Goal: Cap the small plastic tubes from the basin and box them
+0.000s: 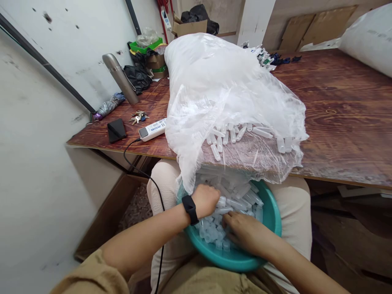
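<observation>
A teal basin (277,228) rests between the knees, filled with small translucent plastic tubes (254,198) and short white caps (211,232). Over its left part, my left hand (207,200), with a black watch on the wrist, is closed; a pale tube end (221,201) shows at its fingers. My right hand (246,230) reaches in from the right, its fingers curled down among the pieces. Whatever lies under those fingertips is hidden. Above the basin, a large clear plastic bag (202,69) slumps over the table edge, with more tubes (232,134) at its mouth.
On the wooden table (337,102) left of the bag are a white power strip (153,130), keys (139,117), a black wallet-like item (116,130) and a steel flask (121,79). A black cable (159,192) hangs beside my left arm. Another white sack (370,38) stands far right.
</observation>
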A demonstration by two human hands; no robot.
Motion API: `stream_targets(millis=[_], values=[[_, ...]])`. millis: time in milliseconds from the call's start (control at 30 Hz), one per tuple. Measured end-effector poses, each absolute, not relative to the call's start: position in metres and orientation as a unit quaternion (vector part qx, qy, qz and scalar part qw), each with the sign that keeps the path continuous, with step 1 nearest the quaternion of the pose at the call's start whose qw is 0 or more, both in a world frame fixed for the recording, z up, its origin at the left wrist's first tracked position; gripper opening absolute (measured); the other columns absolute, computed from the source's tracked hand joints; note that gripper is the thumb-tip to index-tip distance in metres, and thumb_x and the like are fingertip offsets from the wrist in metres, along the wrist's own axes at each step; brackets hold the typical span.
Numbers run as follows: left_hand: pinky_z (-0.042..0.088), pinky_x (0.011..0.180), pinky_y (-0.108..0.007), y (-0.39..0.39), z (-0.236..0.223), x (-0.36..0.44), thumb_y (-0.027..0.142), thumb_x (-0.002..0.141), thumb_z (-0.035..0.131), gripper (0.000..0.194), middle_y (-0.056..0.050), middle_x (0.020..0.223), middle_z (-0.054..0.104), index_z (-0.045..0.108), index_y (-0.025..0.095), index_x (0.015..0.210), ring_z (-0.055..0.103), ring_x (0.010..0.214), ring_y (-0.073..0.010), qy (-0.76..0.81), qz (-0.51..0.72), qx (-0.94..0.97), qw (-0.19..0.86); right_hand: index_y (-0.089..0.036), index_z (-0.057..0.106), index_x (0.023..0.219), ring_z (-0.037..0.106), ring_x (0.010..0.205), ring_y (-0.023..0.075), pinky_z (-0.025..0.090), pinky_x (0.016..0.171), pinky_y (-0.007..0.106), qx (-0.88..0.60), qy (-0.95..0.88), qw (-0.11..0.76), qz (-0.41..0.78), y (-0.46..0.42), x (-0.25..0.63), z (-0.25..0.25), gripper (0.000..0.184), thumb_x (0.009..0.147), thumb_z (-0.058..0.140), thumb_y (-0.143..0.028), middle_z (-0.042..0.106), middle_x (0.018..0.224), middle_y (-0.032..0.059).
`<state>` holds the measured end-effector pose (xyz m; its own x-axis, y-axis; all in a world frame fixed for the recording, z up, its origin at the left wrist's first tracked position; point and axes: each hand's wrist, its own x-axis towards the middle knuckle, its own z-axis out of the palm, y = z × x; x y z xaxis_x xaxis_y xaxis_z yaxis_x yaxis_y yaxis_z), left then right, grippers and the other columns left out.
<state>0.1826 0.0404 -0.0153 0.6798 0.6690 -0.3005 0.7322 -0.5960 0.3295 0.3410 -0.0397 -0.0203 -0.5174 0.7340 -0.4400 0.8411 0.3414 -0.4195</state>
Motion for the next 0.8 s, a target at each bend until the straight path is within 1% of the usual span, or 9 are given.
stream_targets(millis=[100,200,267,367,433,533,600,667,800], values=[[0.052,0.076,-0.039,0.038,0.001,0.175,0.013,0.082,0.062,0.008,-0.017,0.102,0.072,0.065,0.013,0.089,0.071,0.093,-0.0328,0.418,-0.036,0.878,0.231,-0.013,0.07,0.102,0.071,0.093,0.0299,0.048,0.073,0.032,0.491,0.809,0.074,-0.316,-0.04,0.345,-0.022,0.021,0.086,0.057,-0.01,0.071,0.108,0.0182],[0.05,0.07,-0.03,0.03,0.018,0.169,0.033,0.089,0.062,0.016,-0.006,0.091,0.072,0.063,0.018,0.09,0.07,0.085,-0.0241,0.435,0.01,0.856,0.279,-0.013,0.071,0.102,0.072,0.094,0.0286,0.049,0.076,0.031,0.491,0.803,0.052,-0.333,-0.04,0.345,-0.028,0.024,0.085,0.055,-0.006,0.074,0.107,0.0175],[0.047,0.065,-0.025,0.022,0.026,0.165,0.044,0.089,0.063,0.025,0.0,0.082,0.069,0.062,0.019,0.087,0.066,0.077,-0.0179,0.444,0.081,0.797,0.402,-0.014,0.071,0.102,0.072,0.095,0.0268,0.049,0.079,0.031,0.489,0.799,0.03,-0.349,-0.04,0.343,-0.033,0.028,0.084,0.052,-0.003,0.076,0.105,0.0153],[0.044,0.06,-0.022,0.01,0.032,0.16,0.046,0.085,0.069,0.03,0.002,0.073,0.064,0.062,0.017,0.086,0.059,0.066,-0.0126,0.424,0.17,0.628,0.63,-0.015,0.071,0.1,0.072,0.094,0.0268,0.05,0.079,0.031,0.491,0.789,-0.009,-0.369,-0.038,0.341,-0.033,0.029,0.082,0.052,-0.004,0.077,0.102,0.0136],[0.041,0.056,-0.021,0.003,0.032,0.156,0.047,0.083,0.071,0.033,0.002,0.067,0.061,0.064,0.015,0.088,0.055,0.06,-0.0112,0.404,0.178,0.559,0.702,-0.017,0.071,0.097,0.071,0.09,0.0266,0.05,0.077,0.032,0.494,0.78,-0.039,-0.383,-0.035,0.343,-0.026,0.023,0.083,0.054,-0.008,0.077,0.099,0.0121],[0.039,0.053,-0.021,-0.005,0.03,0.149,0.047,0.08,0.075,0.036,0.002,0.068,0.06,0.064,0.014,0.09,0.055,0.059,-0.0106,0.409,0.191,0.517,0.727,-0.018,0.067,0.093,0.067,0.079,0.0223,0.049,0.071,0.031,0.506,0.756,-0.091,-0.405,-0.028,0.352,-0.011,0.015,0.09,0.052,-0.02,0.073,0.088,0.0081],[0.039,0.054,-0.021,-0.008,0.028,0.145,0.046,0.079,0.077,0.037,0.002,0.069,0.061,0.063,0.014,0.091,0.054,0.059,-0.0099,0.426,0.201,0.502,0.725,-0.018,0.064,0.098,0.064,0.076,0.0194,0.05,0.07,0.03,0.511,0.739,-0.121,-0.423,-0.026,0.36,-0.001,0.02,0.096,0.048,-0.029,0.07,0.084,0.0053],[0.039,0.055,-0.021,-0.011,0.027,0.143,0.045,0.08,0.076,0.036,0.002,0.068,0.061,0.064,0.013,0.093,0.052,0.059,-0.0091,0.434,0.208,0.5,0.721,-0.019,0.061,0.104,0.064,0.077,0.0181,0.051,0.071,0.03,0.499,0.685,-0.173,-0.503,-0.027,0.367,0.005,0.026,0.098,0.049,-0.041,0.068,0.084,0.0037],[0.039,0.056,-0.021,-0.014,0.028,0.147,0.044,0.082,0.075,0.034,0.001,0.069,0.062,0.065,0.013,0.092,0.053,0.062,-0.0099,0.416,0.215,0.505,0.725,-0.021,0.057,0.099,0.063,0.071,0.0164,0.051,0.068,0.03,0.439,0.475,-0.301,-0.701,-0.039,0.368,0.005,0.04,0.086,0.07,-0.057,0.064,0.076,-0.0004]])
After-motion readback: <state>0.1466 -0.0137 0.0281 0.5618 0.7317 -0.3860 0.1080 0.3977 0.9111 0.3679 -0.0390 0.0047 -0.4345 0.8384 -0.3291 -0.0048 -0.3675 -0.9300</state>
